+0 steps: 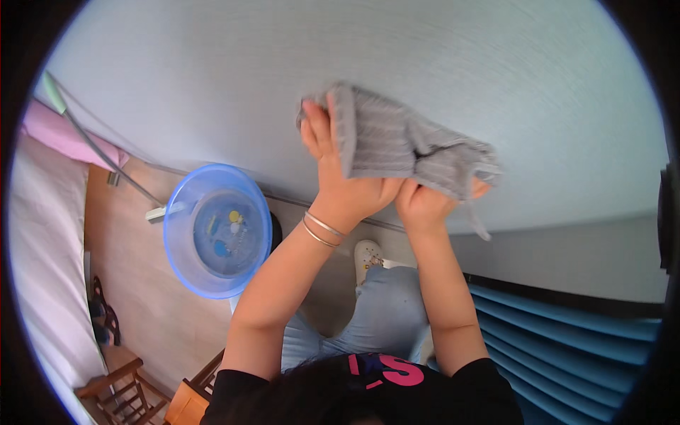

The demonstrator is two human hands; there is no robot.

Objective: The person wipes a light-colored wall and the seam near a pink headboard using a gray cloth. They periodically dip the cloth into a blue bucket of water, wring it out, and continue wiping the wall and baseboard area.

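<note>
A grey ribbed cloth [382, 135], folded and creased, is held up in front of a pale wall. My left hand [340, 164] grips its left part, with some fingers showing at the cloth's left edge and a thin double bangle on the wrist. My right hand [430, 199] holds the lower right part; most of its fingers are hidden behind the fabric, and a short strap hangs beside them. The thumbs are close together at the lower edge. Whether the cloth touches the wall cannot be told.
Left of my forearms, a translucent blue plastic basin [218, 287] stands raised above the floor. Beyond it a long-handled floor tool [101, 149] leans on the wall. Wooden chairs [125, 377] stand at lower left, near dark sandals [106, 313]. Blue pleated material [558, 340] lies at right.
</note>
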